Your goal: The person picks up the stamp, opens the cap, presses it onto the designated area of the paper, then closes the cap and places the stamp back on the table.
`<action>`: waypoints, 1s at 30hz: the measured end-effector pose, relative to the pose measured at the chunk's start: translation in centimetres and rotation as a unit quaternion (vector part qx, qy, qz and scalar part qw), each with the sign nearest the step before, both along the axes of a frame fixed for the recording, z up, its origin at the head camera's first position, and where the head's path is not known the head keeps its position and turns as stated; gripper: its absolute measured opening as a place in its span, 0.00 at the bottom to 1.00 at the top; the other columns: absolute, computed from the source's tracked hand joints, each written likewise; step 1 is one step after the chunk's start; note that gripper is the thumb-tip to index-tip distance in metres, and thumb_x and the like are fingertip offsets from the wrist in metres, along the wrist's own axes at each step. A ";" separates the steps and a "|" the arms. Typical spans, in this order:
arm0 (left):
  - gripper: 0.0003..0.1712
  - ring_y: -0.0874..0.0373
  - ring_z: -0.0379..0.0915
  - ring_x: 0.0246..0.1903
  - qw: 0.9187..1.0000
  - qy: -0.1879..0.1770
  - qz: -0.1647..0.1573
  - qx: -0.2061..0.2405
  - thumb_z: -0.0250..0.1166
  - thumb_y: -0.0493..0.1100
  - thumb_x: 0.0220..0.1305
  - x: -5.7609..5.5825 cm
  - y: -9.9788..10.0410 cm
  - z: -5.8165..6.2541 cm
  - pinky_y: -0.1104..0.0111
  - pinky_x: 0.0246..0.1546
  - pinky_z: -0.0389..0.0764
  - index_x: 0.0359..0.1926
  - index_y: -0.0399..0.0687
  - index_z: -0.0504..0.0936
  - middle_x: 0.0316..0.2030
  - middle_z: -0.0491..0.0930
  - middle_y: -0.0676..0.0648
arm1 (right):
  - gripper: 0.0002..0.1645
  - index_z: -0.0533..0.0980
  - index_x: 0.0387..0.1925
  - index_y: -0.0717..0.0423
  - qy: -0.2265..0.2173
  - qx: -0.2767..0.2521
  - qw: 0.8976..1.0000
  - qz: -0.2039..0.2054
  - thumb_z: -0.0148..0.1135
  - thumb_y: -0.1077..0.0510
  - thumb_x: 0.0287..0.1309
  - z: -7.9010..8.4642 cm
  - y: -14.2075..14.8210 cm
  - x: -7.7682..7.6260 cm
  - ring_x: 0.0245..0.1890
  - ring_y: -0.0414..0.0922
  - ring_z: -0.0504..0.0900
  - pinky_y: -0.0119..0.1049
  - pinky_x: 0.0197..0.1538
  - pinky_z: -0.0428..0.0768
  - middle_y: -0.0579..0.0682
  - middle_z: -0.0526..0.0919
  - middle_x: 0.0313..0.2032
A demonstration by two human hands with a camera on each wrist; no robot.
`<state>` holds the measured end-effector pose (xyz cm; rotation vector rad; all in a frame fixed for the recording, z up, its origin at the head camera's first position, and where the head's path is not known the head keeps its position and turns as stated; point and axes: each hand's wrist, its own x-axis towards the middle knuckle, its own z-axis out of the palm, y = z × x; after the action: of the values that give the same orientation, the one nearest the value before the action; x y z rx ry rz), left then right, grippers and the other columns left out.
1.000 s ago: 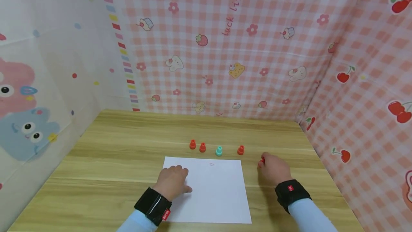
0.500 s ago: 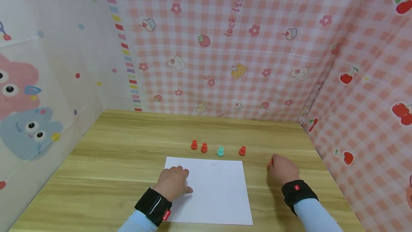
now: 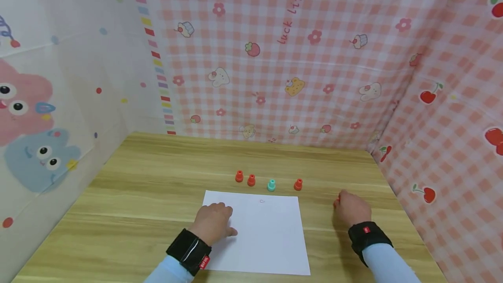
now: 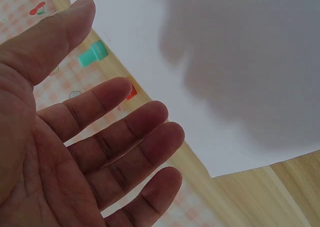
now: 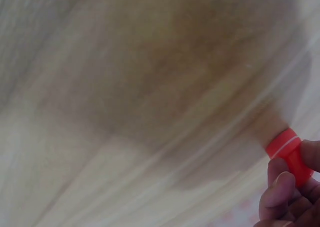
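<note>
My right hand (image 3: 353, 208) pinches a red stamp (image 5: 284, 143) between thumb and fingers, out to the right of the paper. In the right wrist view the stamp's wide end faces the wooden tabletop; whether it touches cannot be told. My left hand (image 3: 214, 222) hovers over the left part of a white sheet of paper (image 3: 271, 243), fingers spread and relaxed, holding nothing. A small faint red outline mark (image 3: 262, 201) shows near the sheet's far edge. Just beyond the paper stand a teal stamp (image 3: 271, 185) and a red stamp (image 3: 298, 184).
Farther left in the same row are two more red stamps (image 3: 239, 176) (image 3: 251, 181). The wooden table (image 3: 129, 195) ends at a pink checked cloth (image 3: 267, 69) behind. More printed cloth hangs on the left and right sides.
My right hand has moved rightward, away from the paper, still holding the red stamp. The left hand stays over the sheet. The head view has shifted slightly.
</note>
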<state>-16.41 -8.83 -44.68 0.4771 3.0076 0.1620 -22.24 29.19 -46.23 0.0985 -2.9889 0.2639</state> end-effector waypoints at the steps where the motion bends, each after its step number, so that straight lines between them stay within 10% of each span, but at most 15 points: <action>1: 0.26 0.52 0.75 0.27 1.000 0.001 -0.001 0.000 0.75 0.59 0.41 0.0 0.0 0.0 0.56 0.30 0.79 0.35 0.45 0.83 0.27 0.80 0.46 | 0.09 0.74 0.27 0.64 0.005 0.003 1.000 0.001 0.59 0.61 0.56 -0.1 0.1 0.0 0.16 0.50 0.73 0.47 0.18 0.72 0.55 0.78 0.17; 30: 0.25 0.53 0.73 0.26 1.000 -0.001 -0.004 0.012 0.76 0.58 0.40 0.1 0.2 -0.2 0.57 0.29 0.79 0.34 0.44 0.83 0.25 0.80 0.47 | 0.25 0.75 0.48 0.70 -0.024 -0.001 1.000 -0.019 0.58 0.54 0.56 1.7 -0.7 -0.7 0.30 0.57 0.82 0.55 0.30 0.80 0.68 0.85 0.37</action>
<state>-16.33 -8.65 -44.91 0.4917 3.0049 0.1982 -22.93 28.52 -44.55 0.0341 -3.0342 0.2688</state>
